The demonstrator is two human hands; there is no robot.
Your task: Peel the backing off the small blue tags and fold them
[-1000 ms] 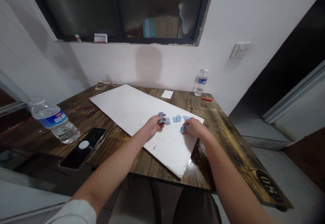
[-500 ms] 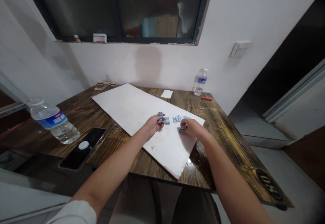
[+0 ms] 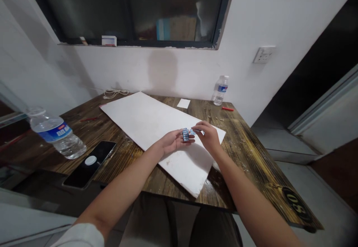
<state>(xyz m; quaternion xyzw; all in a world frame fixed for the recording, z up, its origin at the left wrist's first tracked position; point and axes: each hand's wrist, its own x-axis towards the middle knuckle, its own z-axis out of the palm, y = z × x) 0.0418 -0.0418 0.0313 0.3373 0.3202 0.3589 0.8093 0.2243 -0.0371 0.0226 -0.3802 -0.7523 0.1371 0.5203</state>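
A large white board (image 3: 145,122) lies across a dark wooden table (image 3: 246,153). My left hand (image 3: 172,142) rests on the board, palm up, with its fingers curled round a small stack of blue and white cards (image 3: 185,135). My right hand (image 3: 208,137) is just to the right, fingertips pinched on one or two more blue cards (image 3: 193,131) at the edge of that stack. Both hands meet near the board's right side.
A water bottle (image 3: 56,133) lies on its side at the table's left, with a black phone (image 3: 89,163) beside it. Another bottle (image 3: 220,90) stands by the wall, near a red pen (image 3: 228,109), a white paper slip (image 3: 184,103) and a coiled cable (image 3: 114,93).
My right hand has gathered the loose cards off the board and brought them up to the left hand. The left hand has turned palm up and shifted slightly right.
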